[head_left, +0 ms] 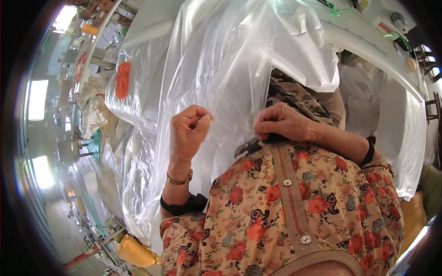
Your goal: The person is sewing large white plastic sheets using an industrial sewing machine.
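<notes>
A large sheet of clear plastic film [225, 78] drapes from the work table down over my lap in loose folds. My left hand [191, 123] is closed, thumb against forefinger, pinching the film left of centre. My right hand [283, 122] is closed in a pinch too, at the film's right edge close to my waist. The stretch of film between my hands is see-through and slightly blurred. Under its right side lies camouflage-patterned cloth [294, 92], partly covered by a stiffer, ribbed-looking plastic sheet [306, 55].
An orange bundle [122, 80] rests on plastic at the left. The white table [152, 16] carries a ruler strip [354, 37] and machine part [399, 20] at the far right. More plastic sheeting [400, 138] hangs at the right. A yellow sack [136, 251] stands at lower left.
</notes>
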`<state>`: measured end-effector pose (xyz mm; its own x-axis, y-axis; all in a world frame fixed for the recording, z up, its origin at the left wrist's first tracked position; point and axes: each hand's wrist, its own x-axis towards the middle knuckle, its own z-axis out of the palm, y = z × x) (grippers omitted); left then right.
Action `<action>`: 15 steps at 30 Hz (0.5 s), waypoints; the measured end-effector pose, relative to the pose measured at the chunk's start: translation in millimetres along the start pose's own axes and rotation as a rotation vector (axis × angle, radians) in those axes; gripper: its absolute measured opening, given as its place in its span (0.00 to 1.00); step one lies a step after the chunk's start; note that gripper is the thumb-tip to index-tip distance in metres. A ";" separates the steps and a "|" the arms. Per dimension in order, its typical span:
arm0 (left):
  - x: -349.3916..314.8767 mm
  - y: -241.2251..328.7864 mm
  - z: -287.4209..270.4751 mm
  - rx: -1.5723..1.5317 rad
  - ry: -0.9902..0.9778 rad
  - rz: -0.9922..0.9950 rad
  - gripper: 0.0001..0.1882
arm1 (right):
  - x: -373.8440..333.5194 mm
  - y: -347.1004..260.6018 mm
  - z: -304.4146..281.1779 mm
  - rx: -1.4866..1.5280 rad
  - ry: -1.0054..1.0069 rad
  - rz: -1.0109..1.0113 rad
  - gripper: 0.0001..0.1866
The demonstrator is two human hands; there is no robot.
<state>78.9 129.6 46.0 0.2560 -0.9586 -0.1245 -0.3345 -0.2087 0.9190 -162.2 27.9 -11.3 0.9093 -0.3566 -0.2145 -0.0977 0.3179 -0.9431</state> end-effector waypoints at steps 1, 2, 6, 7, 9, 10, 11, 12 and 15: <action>1.3 -1.5 -3.5 -0.017 0.036 -0.011 0.06 | 0.0 0.0 -0.7 -0.013 -0.004 -0.001 0.14; 2.6 -2.8 -5.8 -0.020 0.032 -0.006 0.06 | -0.1 -0.1 -1.2 -0.026 -0.009 -0.002 0.14; 4.5 -3.4 -12.2 0.069 0.068 0.055 0.06 | 4.3 -1.4 0.6 -0.046 -0.011 0.010 0.14; 5.1 -1.5 -10.8 0.057 0.094 0.107 0.06 | 6.0 -1.1 -0.3 -0.097 0.016 0.032 0.14; 3.8 6.3 -7.9 0.038 0.106 0.164 0.06 | 4.0 -0.4 -5.2 -0.148 0.060 0.057 0.14; -1.9 13.3 -9.6 -0.112 0.084 0.080 0.06 | 3.7 -0.4 -9.6 -0.245 0.113 0.010 0.13; -6.4 20.4 -11.0 -0.264 0.066 0.001 0.06 | 3.3 -0.1 -14.1 -0.356 0.165 -0.044 0.12; -9.6 25.4 -9.6 -0.265 0.051 0.007 0.06 | -0.7 1.3 -19.2 -0.353 0.179 -0.042 0.12; -17.6 31.1 -1.7 -0.411 -0.071 -0.060 0.05 | -26.8 11.2 -45.2 -0.641 0.979 -0.369 0.15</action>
<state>65.6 140.3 77.4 0.1958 -0.9612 -0.1943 0.0720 -0.1835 0.9804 -205.9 1.3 -27.7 0.2639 -0.9311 0.2517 -0.3315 -0.3326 -0.8829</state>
